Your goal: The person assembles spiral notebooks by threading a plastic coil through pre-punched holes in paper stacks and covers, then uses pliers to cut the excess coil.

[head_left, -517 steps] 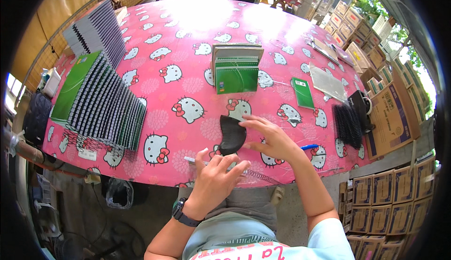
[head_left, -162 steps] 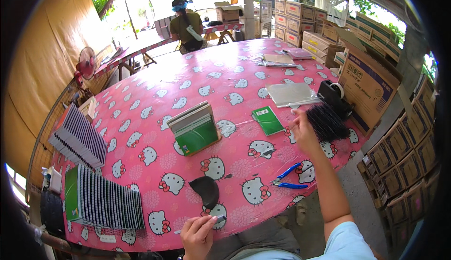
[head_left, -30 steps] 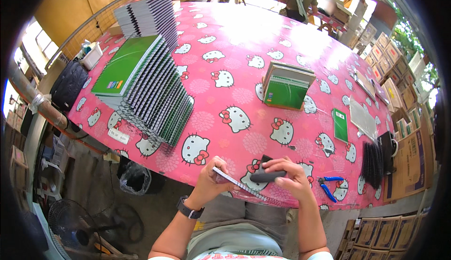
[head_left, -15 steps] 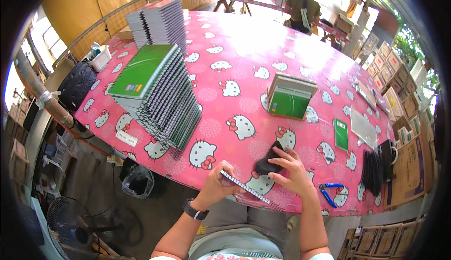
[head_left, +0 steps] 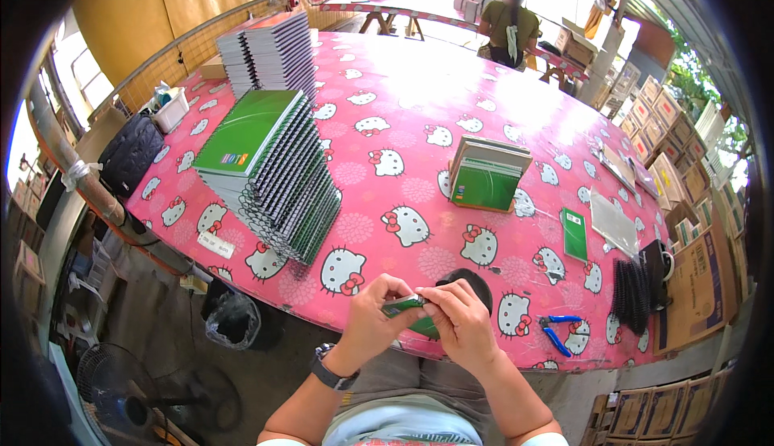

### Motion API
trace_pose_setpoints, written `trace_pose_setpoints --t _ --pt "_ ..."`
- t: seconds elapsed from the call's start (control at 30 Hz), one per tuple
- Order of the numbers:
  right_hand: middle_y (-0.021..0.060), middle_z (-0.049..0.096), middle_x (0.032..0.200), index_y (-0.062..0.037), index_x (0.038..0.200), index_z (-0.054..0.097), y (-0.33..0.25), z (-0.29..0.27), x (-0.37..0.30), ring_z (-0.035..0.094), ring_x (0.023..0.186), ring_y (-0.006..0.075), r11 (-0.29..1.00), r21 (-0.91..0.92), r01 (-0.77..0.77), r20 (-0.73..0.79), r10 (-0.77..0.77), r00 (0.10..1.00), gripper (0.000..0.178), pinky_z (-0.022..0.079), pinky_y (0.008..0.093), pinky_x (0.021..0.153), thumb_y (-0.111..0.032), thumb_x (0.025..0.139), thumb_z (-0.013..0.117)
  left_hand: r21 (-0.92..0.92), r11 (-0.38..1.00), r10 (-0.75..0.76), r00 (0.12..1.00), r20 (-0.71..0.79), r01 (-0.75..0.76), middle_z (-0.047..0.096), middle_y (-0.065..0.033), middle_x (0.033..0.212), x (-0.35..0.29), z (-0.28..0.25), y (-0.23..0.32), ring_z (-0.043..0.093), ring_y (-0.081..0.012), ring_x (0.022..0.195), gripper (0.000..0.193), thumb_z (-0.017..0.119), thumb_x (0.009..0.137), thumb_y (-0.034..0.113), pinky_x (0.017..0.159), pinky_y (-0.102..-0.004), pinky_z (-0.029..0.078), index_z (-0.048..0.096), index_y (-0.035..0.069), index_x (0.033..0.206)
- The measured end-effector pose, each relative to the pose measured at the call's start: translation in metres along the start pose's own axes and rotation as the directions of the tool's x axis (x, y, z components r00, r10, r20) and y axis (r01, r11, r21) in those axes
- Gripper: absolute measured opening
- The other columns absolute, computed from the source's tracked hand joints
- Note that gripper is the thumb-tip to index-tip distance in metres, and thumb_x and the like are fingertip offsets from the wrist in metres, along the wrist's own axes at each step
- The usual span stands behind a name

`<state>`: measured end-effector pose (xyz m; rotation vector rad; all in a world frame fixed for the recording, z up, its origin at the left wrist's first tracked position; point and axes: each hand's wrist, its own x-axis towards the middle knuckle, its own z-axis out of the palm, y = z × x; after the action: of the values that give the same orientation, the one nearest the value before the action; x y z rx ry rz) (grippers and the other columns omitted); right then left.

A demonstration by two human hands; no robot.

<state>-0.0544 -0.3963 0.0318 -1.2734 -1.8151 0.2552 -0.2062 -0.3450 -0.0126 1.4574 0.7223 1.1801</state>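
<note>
Both hands hold one small green notebook (head_left: 413, 311) just over the near edge of the bench (head_left: 419, 124). The left hand (head_left: 372, 319) grips one end, the right hand (head_left: 462, 323) the other. Hold it steady and level, fingers clear of the edge being worked.

The tabletop (head_left: 419, 116) wears a glossy pink plastic cloth with a smooth, shiny face. On it, left of the middle, the stack of notebooks (head_left: 270, 168) shows matt green paper covers and wire spirals. Near its right edge, pliers (head_left: 558, 331) have blue plastic grips.
</note>
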Motion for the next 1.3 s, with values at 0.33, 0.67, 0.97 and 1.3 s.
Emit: trace_pose_setpoints --t 0.33,0.67,0.97,1.3 --pt "0.0093 0.061 0.083 -0.0017 0.098 0.063 -0.003 -0.006 0.006 0.060 0.075 0.0210 0.992 0.087 0.096 -0.060 -0.091 0.994 0.029 0.049 0.0302 0.063 -0.009 0.074 0.078 0.095 0.989 0.105 0.993 0.053 -0.110 0.062 -0.0021 0.075 0.005 -0.009 0.022 0.057 -0.0061 0.066 0.021 0.078 0.073 0.003 0.057 -0.0213 0.047 0.060 0.004 0.084" --pt "0.0065 0.058 0.075 -0.0024 0.086 0.062 -0.023 -0.017 0.028 0.055 0.067 0.0234 0.980 0.019 0.198 0.079 -0.199 0.977 0.021 0.045 0.0335 0.058 -0.011 0.073 0.077 0.133 0.965 0.214 0.972 0.093 -0.225 0.065 -0.0038 0.084 0.000 -0.021 0.047 0.062 -0.0101 0.076 0.024 0.080 0.070 0.001 0.065 -0.0236 0.050 0.062 0.005 0.084" --pt "0.0108 0.060 0.081 -0.0003 0.096 0.060 -0.053 -0.020 0.086 0.059 0.071 0.0235 0.928 -0.012 0.373 0.177 -0.365 0.914 0.011 0.048 0.0320 0.064 0.000 0.085 0.061 0.364 0.886 0.297 0.954 0.032 -0.288 0.065 -0.0054 0.086 0.017 -0.057 0.100 0.063 -0.0113 0.081 0.062 0.085 0.066 0.007 0.072 -0.0261 0.051 0.049 0.004 0.117" --pt "0.0131 0.064 0.083 0.0003 0.100 0.064 -0.063 0.045 0.273 0.059 0.075 0.0161 0.931 0.346 0.116 -0.195 -0.049 0.980 0.022 0.047 0.0322 0.071 -0.017 0.091 0.054 0.579 0.802 0.431 0.813 -0.392 -0.146 0.058 0.0009 0.075 0.091 -0.160 0.166 0.054 -0.0084 0.064 0.049 0.074 0.080 0.019 0.057 -0.0227 0.040 0.054 0.001 0.121"
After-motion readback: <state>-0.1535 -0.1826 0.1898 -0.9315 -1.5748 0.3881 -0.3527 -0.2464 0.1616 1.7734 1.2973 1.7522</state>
